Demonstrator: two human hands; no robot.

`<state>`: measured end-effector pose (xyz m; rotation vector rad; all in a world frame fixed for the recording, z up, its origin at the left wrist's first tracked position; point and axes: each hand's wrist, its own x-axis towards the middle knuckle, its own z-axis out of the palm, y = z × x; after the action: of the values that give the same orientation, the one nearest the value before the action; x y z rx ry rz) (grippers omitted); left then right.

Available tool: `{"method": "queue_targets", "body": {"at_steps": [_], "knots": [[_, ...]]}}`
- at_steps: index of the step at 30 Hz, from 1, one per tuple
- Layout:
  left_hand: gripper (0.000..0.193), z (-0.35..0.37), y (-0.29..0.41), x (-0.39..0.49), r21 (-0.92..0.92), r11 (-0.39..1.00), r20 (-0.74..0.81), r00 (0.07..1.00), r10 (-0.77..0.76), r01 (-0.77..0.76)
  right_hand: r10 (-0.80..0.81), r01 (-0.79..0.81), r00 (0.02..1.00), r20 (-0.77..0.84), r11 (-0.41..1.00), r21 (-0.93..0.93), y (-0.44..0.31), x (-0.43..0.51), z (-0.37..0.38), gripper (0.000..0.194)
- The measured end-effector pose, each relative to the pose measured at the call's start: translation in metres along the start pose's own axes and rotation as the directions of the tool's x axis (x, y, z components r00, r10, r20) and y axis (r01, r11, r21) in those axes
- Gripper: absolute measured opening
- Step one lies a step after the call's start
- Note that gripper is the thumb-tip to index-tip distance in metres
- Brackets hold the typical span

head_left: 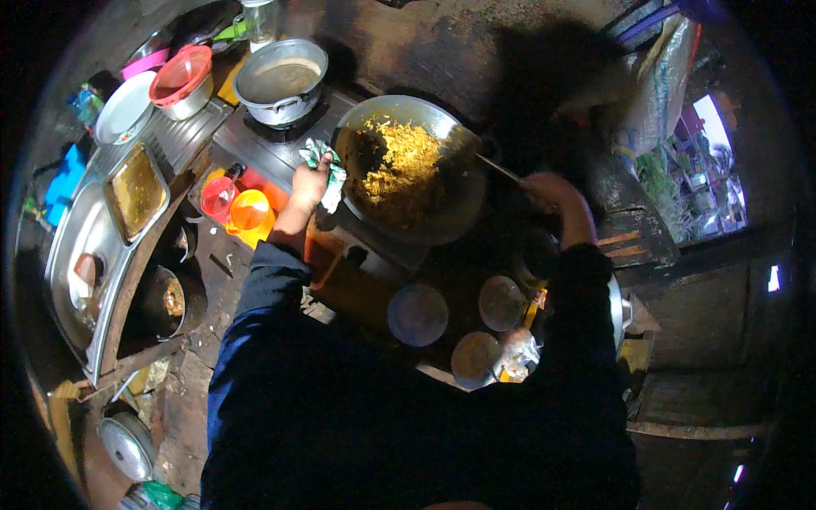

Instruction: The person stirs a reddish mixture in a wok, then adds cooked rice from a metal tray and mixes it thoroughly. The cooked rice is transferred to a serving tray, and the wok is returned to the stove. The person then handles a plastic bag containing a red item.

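A wide metal wok [456,213] stands on the stove [245,137] in front of me, partly in shadow. Yellow food in small strips or pieces [408,153], perhaps noodles, is heaped inside it. My left hand [308,183] grips a green-and-white cloth [333,188] against the wok's left rim; whatever part of the wok lies under the cloth is hidden. With my right hand [545,191] I hold the thin handle of a cooking utensil [497,166]. Its far end reaches into the wok on the right side, where shadow hides its shape.
An aluminium pot of cloudy liquid [278,115] sits on the left burner. Red [218,197] and orange plastic vessels [249,210] stand left of my forearm. Farther left are a metal sink [67,255] and a rectangular tray [159,207]. Several round containers [417,315] lie below the wok.
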<state>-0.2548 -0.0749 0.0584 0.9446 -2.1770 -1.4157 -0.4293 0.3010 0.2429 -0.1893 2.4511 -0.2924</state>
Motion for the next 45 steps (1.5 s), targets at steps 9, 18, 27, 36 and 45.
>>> {"method": "queue_targets", "body": {"at_steps": [9, 18, 27, 36, 45], "knots": [[0.054, -0.013, 0.020, -0.020, 0.073, 0.997, -0.029, 1.000, 0.000, 0.002, -0.672, 0.590, 0.735, -0.086, 0.698, -0.406, -0.051, -0.049, 0.099, 0.035], [0.067, -0.005, 0.037, -0.039, -0.209, 0.917, -0.093, 0.927, -0.364, 0.339, -0.406, 0.297, 0.905, -0.130, 0.819, -0.491, -0.049, -0.180, 0.128, 0.033], [0.063, 0.010, 0.016, -0.023, -0.178, 0.969, -0.201, 0.957, -0.207, 0.172, 0.044, -0.026, 0.997, 0.071, 0.973, -0.230, -0.030, -0.075, 0.004, 0.028], [0.062, 0.000, 0.030, -0.031, -0.094, 0.974, -0.174, 0.960, -0.221, 0.208, -0.222, 0.220, 0.975, 0.019, 0.973, 0.074, -0.056, -0.017, 0.094, 0.019], [0.058, 0.001, 0.033, -0.033, -0.071, 0.974, -0.162, 0.961, -0.226, 0.217, -0.486, 0.366, 0.840, -0.241, 0.835, -0.410, -0.115, -0.099, 0.146, 0.021]]}}
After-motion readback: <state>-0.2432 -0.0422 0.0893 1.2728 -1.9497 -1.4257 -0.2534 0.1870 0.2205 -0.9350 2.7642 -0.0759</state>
